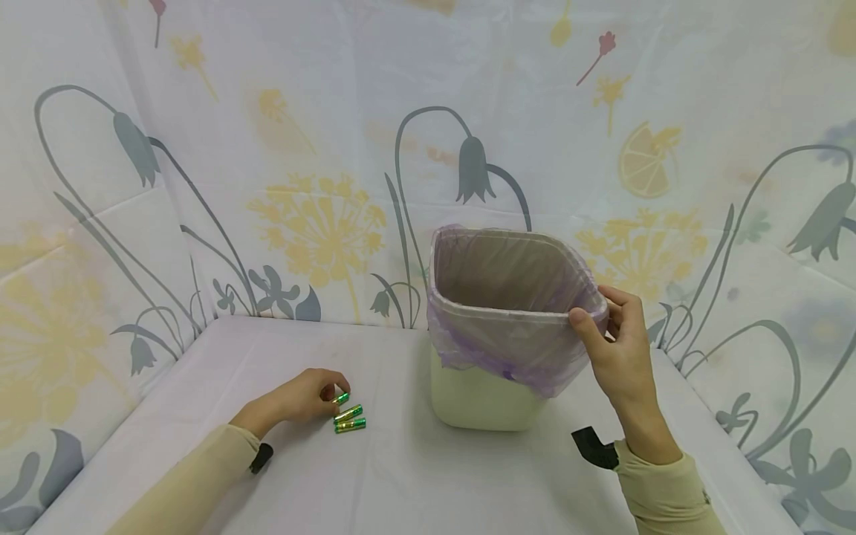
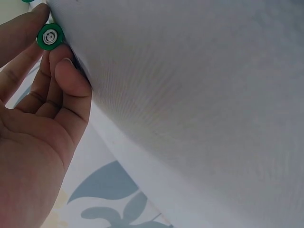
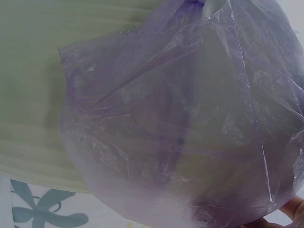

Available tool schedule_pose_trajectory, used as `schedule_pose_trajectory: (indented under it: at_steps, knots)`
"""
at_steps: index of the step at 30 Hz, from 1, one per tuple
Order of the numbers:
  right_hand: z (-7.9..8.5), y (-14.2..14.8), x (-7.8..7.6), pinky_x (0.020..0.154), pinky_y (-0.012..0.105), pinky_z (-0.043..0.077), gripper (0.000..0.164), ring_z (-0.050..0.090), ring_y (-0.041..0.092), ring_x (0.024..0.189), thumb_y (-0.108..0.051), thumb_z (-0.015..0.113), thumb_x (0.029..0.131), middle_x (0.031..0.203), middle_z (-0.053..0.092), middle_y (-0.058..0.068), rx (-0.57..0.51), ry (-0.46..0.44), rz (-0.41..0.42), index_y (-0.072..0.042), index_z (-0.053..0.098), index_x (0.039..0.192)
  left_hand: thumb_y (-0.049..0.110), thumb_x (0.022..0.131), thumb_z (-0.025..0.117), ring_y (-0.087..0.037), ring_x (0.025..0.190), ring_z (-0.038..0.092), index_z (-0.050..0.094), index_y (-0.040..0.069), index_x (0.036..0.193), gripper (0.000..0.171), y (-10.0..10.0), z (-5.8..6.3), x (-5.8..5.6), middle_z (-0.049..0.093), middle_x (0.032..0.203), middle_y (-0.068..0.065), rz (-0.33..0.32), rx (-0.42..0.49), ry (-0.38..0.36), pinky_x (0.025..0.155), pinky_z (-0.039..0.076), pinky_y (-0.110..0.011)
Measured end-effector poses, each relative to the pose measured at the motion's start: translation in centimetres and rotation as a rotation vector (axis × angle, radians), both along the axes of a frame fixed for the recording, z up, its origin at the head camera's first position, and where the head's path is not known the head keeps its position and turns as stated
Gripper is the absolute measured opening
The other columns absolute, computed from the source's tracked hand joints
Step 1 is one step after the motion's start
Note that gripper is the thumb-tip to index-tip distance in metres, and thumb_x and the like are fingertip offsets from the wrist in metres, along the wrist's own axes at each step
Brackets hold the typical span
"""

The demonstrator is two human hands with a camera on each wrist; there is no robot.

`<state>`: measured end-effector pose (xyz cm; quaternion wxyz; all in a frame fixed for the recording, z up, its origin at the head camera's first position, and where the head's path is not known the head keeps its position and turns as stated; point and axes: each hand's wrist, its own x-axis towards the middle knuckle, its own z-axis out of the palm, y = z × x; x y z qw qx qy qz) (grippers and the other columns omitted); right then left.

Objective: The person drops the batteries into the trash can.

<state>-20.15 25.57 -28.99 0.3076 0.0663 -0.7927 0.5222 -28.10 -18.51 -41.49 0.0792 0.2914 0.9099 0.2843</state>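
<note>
My left hand [image 1: 297, 399] pinches a green-and-gold battery [image 1: 342, 399] at the table's left-centre; its round end [image 2: 50, 36] shows between thumb and fingers in the left wrist view. Two similar batteries, one [image 1: 348, 414] and another [image 1: 351, 426], lie side by side just in front of it. Right of centre stands a pale green bin [image 1: 488, 405], lined with a thin purple bag [image 1: 468, 338] folded over its rim. At the bin's right corner my right hand [image 1: 623, 353] grips the bag-covered rim, thumb over the top. In the right wrist view the bag [image 3: 137, 109] hides most of that hand.
A white cloth [image 1: 394, 475] covers the table. Behind it and along both sides hangs a floral-printed curtain [image 1: 348, 96]. The bin stands close to the back curtain.
</note>
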Motion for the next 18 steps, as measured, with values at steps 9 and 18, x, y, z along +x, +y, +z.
schedule_pose_trajectory:
  at_steps: [9, 18]
  knots:
    - [0.0, -0.1, 0.0, 0.082, 0.016, 0.041, 0.054, 0.054, 0.011, 0.099, -0.021, 0.063, 0.093, 0.121, 0.054, 0.011, 0.007, 0.005, 0.001, -0.011, 0.037, 0.140, 0.007, 0.085, 0.071, -0.014, 0.070, 0.048, 0.064, 0.007, 0.110, 0.026, -0.1, 1.3, -1.3, 0.052, 0.077, 0.000, 0.006, 0.019, -0.005, 0.060, 0.041, -0.026]
    - [0.1, -0.1, 0.1, 0.083, 0.016, 0.041, 0.053, 0.054, 0.012, 0.100, -0.020, 0.063, 0.093, 0.120, 0.054, 0.011, -0.001, 0.004, 0.000, -0.011, 0.038, 0.139, 0.012, 0.089, 0.068, -0.016, 0.070, 0.052, 0.062, 0.008, 0.118, 0.031, 2.5, 8.3, -2.6, 0.058, 0.079, -0.003, -0.074, 0.101, 0.013, 0.065, 0.045, -0.032]
